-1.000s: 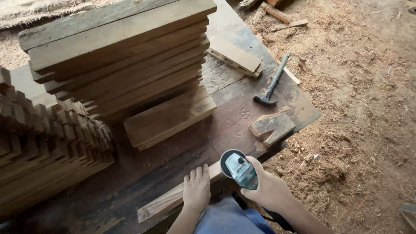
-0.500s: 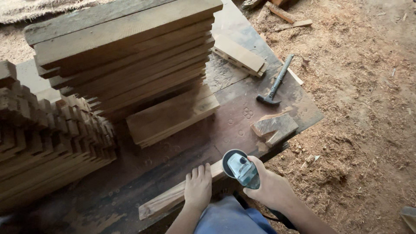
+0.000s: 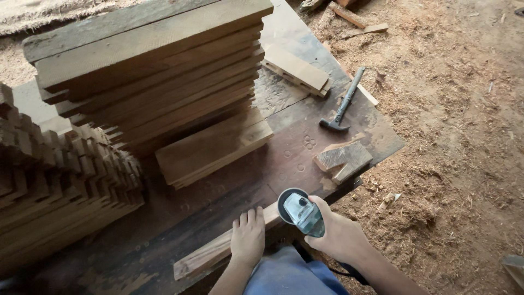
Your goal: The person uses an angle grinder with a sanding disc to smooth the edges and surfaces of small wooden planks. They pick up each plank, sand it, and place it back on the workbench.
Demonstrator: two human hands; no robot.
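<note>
My left hand (image 3: 248, 237) presses a rough, raw wood strip (image 3: 218, 251), grain showing, matt. My right hand (image 3: 338, 237) holds a grinder (image 3: 301, 213): grey metal head with a dull sheen, dark guard round the disc. The worktop (image 3: 305, 142) is dark, worn board, stained and scuffed, ring dents in it. The planks (image 3: 158, 71) are rough-sawn, dry, matt wood. The hammer (image 3: 341, 106) has a dark metal head and dull grey handle. The block (image 3: 343, 159) is split wood. The floor (image 3: 464, 136) is loose, coarse sawdust.
</note>
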